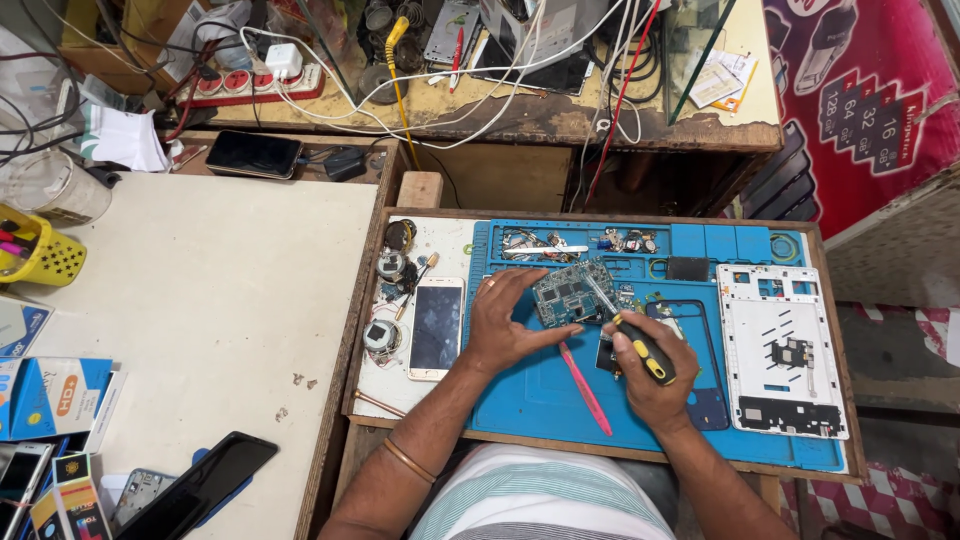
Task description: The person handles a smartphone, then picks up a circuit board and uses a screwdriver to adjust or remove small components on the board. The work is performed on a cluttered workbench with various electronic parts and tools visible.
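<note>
We look down on a blue repair mat (pixel 540 400) set in a shallow wooden tray. The left hand (pixel 505 322) lies flat and unclenched on the mat, grasping nothing, its fingertips pressed against the left edge of a small blue-green circuit board (pixel 568 292) to pin it. The right hand (pixel 650 365) is clenched around a screwdriver with a black and yellow handle (pixel 643 350); its metal shaft runs up and to the left from the fist, and the tip sits on the right part of the board. The long axis of the tool thus slants from lower right to upper left, and the board lies up and left of the right hand, just right of the left fingertips, between the two hands. The left hand is the nearer one, since it touches the board directly; the right reaches it only through the shaft. We cannot tell whether the tip is seated in a screw; the spot is too small to resolve. A pink prying stick (pixel 586 388) lies loose on the mat below the board, slanted roughly parallel to the right forearm, apart from both hands. Left of the left wrist a white phone (pixel 437 328) lies face up, beside some small round parts. Well to the right rests a white back frame (pixel 780 350), untouched.
</note>
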Action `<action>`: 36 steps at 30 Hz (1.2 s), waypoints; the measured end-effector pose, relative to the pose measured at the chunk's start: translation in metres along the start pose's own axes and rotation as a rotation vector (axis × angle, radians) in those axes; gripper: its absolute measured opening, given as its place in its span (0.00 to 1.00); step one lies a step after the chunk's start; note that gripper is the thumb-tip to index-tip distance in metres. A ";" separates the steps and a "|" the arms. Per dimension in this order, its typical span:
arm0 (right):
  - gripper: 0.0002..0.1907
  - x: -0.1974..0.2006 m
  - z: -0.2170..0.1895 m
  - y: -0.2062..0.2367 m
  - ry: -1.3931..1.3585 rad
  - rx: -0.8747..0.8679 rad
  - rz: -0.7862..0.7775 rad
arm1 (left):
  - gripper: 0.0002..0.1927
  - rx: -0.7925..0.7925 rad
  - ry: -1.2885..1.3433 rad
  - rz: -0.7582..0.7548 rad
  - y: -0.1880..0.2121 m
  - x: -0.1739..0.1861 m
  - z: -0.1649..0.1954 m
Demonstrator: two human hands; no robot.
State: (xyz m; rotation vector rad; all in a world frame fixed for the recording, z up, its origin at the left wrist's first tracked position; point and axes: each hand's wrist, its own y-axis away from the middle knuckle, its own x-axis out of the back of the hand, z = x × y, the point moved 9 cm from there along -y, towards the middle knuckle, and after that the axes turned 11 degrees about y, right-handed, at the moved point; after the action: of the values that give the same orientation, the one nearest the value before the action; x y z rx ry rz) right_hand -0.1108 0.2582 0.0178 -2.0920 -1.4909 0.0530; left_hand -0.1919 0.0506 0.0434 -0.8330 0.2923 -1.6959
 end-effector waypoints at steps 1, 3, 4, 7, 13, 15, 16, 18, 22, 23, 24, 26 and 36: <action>0.15 0.002 0.000 0.000 -0.024 -0.001 0.033 | 0.42 0.009 0.016 -0.007 0.000 0.000 -0.001; 0.16 0.006 -0.004 -0.001 -0.048 0.019 0.094 | 0.42 0.028 0.048 -0.018 0.000 0.000 -0.002; 0.16 0.009 -0.007 -0.002 -0.051 0.039 0.118 | 0.42 0.039 0.075 -0.033 0.000 -0.002 -0.002; 0.16 0.011 -0.004 -0.007 -0.117 -0.012 0.146 | 0.41 0.045 0.121 -0.075 0.001 -0.005 -0.001; 0.17 0.003 0.028 -0.009 -0.404 -0.281 0.125 | 0.42 0.019 0.153 -0.138 0.003 -0.010 0.001; 0.16 -0.002 0.034 -0.006 -0.470 -0.322 0.083 | 0.42 0.025 0.149 -0.156 0.004 -0.013 0.000; 0.16 -0.004 0.035 -0.006 -0.476 -0.318 0.057 | 0.42 0.019 0.157 -0.161 0.005 -0.014 0.000; 0.16 -0.006 0.039 -0.006 -0.505 -0.332 0.037 | 0.42 0.006 0.174 -0.173 0.006 -0.016 0.000; 0.17 -0.009 0.047 -0.004 -0.604 -0.425 0.042 | 0.44 0.001 0.136 -0.189 0.007 -0.019 -0.002; 0.17 -0.010 0.049 -0.004 -0.630 -0.449 0.046 | 0.45 0.007 0.126 -0.198 0.007 -0.021 -0.003; 0.17 -0.010 0.049 -0.005 -0.642 -0.464 0.051 | 0.45 0.009 0.116 -0.208 0.007 -0.022 -0.003; 0.17 -0.009 0.051 -0.005 -0.664 -0.493 0.062 | 0.46 0.001 0.101 -0.206 0.008 -0.023 -0.002; 0.17 -0.007 0.057 -0.004 -0.695 -0.502 0.094 | 0.47 0.047 0.126 -0.181 0.008 -0.021 -0.006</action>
State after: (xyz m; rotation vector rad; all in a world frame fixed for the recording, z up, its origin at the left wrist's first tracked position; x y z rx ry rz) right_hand -0.1362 0.2765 -0.0300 -2.7186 -1.9448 0.5403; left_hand -0.1883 0.0662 0.0266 -0.7371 0.2677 -1.9213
